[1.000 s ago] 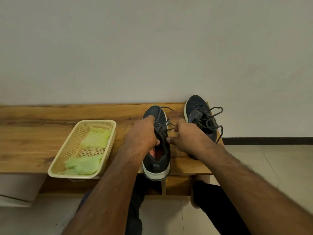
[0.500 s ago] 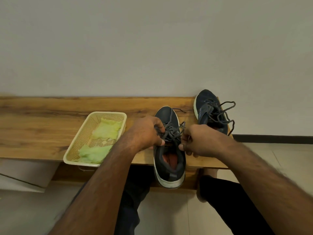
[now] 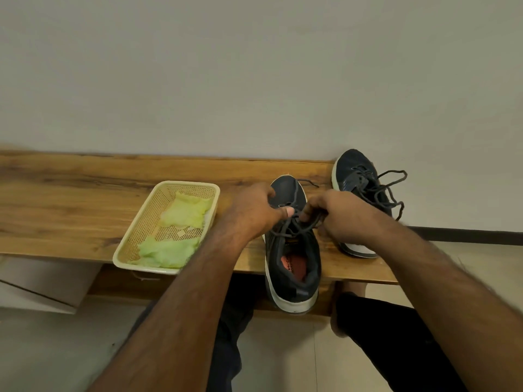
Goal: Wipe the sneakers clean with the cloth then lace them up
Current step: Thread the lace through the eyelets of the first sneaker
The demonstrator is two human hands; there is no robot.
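Dark laces [image 3: 294, 222] pinched in your left hand [image 3: 254, 213] and right hand [image 3: 334, 213]; uneven pull risks dragging the overhanging near sneaker [image 3: 291, 250] off the bench [image 3: 70, 205].

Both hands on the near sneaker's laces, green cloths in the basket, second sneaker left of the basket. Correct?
Not quite. The head view shows the second sneaker to the right, at the bench's far end, beyond the near sneaker. The rest holds: left hand, right hand, cloths, basket.

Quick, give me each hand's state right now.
Left hand: fingers curled, gripping the laces on the near sneaker.
Right hand: fingers pinching the same laces over that sneaker.
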